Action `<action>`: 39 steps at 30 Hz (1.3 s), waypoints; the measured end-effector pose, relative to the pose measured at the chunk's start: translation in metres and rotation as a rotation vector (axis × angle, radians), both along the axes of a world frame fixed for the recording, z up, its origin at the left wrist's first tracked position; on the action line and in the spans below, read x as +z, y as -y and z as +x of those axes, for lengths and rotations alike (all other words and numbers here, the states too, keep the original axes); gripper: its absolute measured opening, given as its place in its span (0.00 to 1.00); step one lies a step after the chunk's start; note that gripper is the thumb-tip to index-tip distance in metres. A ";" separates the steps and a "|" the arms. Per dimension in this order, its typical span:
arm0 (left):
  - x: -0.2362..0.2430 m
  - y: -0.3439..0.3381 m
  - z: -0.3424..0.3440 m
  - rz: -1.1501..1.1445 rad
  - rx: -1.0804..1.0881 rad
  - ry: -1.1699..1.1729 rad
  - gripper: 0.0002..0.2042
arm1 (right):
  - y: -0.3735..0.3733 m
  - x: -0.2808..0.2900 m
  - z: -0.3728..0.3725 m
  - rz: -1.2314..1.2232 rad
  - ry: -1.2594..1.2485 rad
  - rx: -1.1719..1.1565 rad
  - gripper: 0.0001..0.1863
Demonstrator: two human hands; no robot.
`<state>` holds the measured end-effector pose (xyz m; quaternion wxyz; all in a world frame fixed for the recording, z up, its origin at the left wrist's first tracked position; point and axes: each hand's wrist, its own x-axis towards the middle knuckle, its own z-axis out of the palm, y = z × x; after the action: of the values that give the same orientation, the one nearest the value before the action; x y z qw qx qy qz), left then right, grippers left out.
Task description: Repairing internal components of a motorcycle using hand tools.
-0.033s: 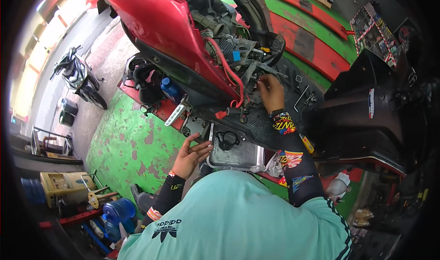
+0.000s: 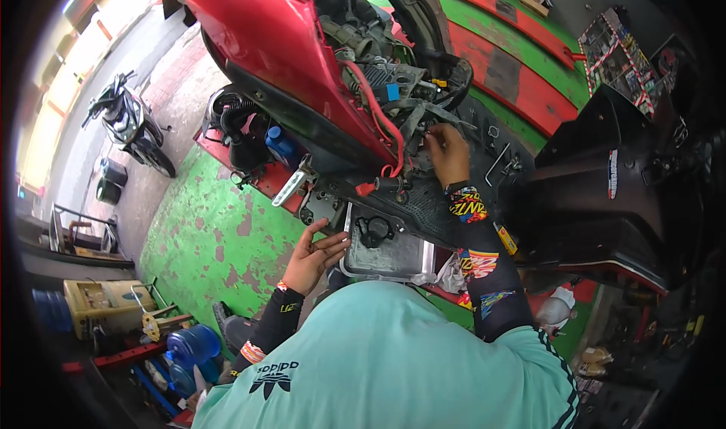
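Observation:
My right hand is at the scooter's exposed engine area, thumb and fingers pinched together at a low metal part; what they hold is too small to make out. Beside it runs a thick red cable under the raised red body panel. My left hand is open, fingers stretched out at the left edge of a shallow metal tray. Inside that tray lies a black ring-shaped part. Just above the left fingertips is a grey metal casing.
The black footboard lies between my hands. An L-shaped wrench and small metal parts rest right of my right hand, near the dark seat section. A blue bottle stands left of the panel. A crumpled cloth lies beside the tray.

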<state>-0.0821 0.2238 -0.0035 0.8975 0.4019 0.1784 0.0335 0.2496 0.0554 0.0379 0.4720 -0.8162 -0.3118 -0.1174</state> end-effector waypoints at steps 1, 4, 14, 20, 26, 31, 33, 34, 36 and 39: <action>-0.002 0.000 -0.001 -0.012 0.001 0.008 0.32 | 0.000 0.001 0.000 -0.014 0.005 0.016 0.09; -0.003 -0.003 -0.004 -0.026 0.020 0.001 0.32 | -0.002 -0.002 0.001 0.011 -0.030 0.000 0.08; -0.004 -0.008 -0.009 -0.052 0.067 -0.013 0.31 | -0.003 -0.004 0.007 -0.008 -0.162 0.010 0.09; -0.011 -0.009 -0.011 -0.056 0.065 0.007 0.31 | -0.007 0.002 0.001 -0.072 0.058 -0.020 0.09; -0.011 -0.011 -0.014 -0.052 0.070 0.010 0.31 | -0.007 0.008 0.001 -0.094 -0.013 -0.005 0.09; -0.007 -0.010 -0.015 -0.035 0.081 -0.029 0.29 | -0.009 -0.003 0.014 -0.214 -0.080 0.010 0.16; -0.008 -0.010 -0.015 -0.037 0.085 -0.021 0.29 | -0.013 -0.017 0.020 0.084 -0.536 0.007 0.22; -0.008 -0.009 -0.015 -0.034 0.082 -0.015 0.28 | -0.012 -0.022 0.022 0.079 -0.534 0.011 0.22; -0.007 -0.009 -0.014 -0.042 0.089 -0.031 0.28 | -0.012 -0.027 0.023 0.143 -0.514 0.095 0.27; -0.004 -0.007 -0.013 -0.033 0.086 -0.053 0.27 | -0.014 -0.026 0.023 0.142 -0.733 0.080 0.29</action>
<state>-0.0951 0.2313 -0.0079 0.8967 0.3799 0.2195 0.0585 0.2728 0.0691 0.0115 0.6120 -0.7565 -0.1449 0.1796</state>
